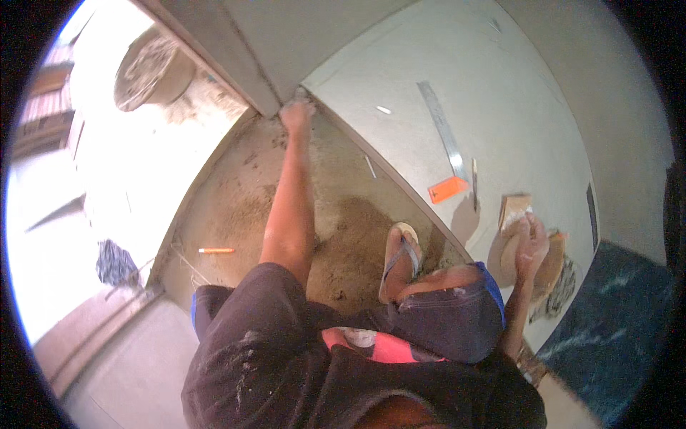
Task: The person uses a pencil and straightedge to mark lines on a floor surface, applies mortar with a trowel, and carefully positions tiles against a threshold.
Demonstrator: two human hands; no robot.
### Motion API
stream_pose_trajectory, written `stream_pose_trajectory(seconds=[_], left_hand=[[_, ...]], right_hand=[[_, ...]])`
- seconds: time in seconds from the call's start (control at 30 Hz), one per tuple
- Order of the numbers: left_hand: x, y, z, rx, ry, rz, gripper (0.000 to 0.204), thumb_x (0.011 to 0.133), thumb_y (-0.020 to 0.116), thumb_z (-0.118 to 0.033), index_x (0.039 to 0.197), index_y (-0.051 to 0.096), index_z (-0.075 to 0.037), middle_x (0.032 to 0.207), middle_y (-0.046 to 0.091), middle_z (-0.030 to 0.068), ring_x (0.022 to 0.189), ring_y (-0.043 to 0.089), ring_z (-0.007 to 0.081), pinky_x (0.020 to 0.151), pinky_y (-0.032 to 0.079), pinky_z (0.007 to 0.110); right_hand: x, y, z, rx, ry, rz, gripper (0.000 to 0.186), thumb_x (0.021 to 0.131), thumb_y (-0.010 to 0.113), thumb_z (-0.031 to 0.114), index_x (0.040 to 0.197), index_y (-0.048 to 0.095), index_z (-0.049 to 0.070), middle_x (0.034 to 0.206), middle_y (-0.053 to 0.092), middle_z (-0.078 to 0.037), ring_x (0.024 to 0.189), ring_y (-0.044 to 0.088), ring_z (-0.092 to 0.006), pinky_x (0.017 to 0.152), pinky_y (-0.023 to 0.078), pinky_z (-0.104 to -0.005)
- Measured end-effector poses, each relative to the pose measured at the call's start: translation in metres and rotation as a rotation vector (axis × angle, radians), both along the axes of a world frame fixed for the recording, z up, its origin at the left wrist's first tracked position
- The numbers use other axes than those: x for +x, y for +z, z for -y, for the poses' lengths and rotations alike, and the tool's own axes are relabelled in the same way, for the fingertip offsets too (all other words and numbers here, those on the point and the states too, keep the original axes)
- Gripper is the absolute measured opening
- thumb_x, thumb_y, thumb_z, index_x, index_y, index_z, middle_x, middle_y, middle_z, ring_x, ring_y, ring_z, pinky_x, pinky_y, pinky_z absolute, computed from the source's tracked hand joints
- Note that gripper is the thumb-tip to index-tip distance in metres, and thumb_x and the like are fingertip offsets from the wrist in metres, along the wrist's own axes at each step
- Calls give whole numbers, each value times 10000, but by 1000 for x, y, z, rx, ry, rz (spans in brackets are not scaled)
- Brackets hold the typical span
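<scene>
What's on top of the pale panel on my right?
A metal strip, an orange piece and a thin tool. Your right hand and the tan piece by it hide what's beneath.

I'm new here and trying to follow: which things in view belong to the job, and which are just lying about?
Seemingly in use:
brown piece at the right hand
pale panel, its corner near the left hand

Apparently just lying about:
metal strip
orange tag
orange stick on the floor

I count one metal strip [441, 129], my two hands [297, 118] [530, 247] either side, one orange tag [448, 189] at its end, one bucket [175, 77] far left.
</scene>
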State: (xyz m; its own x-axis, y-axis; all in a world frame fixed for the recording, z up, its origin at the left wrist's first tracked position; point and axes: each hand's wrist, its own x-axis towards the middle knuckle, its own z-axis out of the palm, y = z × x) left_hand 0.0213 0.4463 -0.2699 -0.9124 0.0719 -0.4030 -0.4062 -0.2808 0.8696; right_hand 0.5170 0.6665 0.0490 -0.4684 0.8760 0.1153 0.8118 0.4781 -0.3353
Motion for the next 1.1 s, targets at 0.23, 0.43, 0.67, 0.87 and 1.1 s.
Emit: stream_pose_trajectory(seconds=[0.23,0.43,0.67,0.87,1.1], left_hand=[[7,26,7,-78,44,28,303,879,721,-269,868,694,33,667,627,74,575,588,173,541,469,333],[12,37,-7,-303,-20,28,437,831,742,-329,1002,703,72,907,707,187,850,675,264,764,512,369],[-8,-6,10,-284,50,89,600,784,758,-378,1167,668,76,1219,656,258,1199,591,363,1019,436,409],[1,44,9,-476,-19,-27,579,773,722,-391,1129,680,64,1164,673,267,1136,617,411,978,468,443],[0,46,15,-577,0,-88,513,776,675,-389,1055,711,41,1080,681,298,1098,625,439,963,469,457]], right_hand=[[-47,-35,28,-250,10,26,305,956,617,248,1171,679,40,1118,703,-177,1089,657,-289,968,484,-373],[-55,-52,51,-397,50,-99,297,957,631,197,1190,659,14,1078,711,-140,1000,677,-207,891,518,-334],[-71,-76,75,-486,140,-111,273,937,655,173,1143,676,-6,1029,718,-144,925,686,-200,839,532,-327],[-76,-88,81,-463,181,-116,274,926,661,171,1127,681,-15,995,724,-132,904,685,-191,818,534,-322],[-77,-98,84,-521,196,-132,270,923,663,157,1129,678,-18,1002,720,-122,914,676,-184,828,535,-326]])
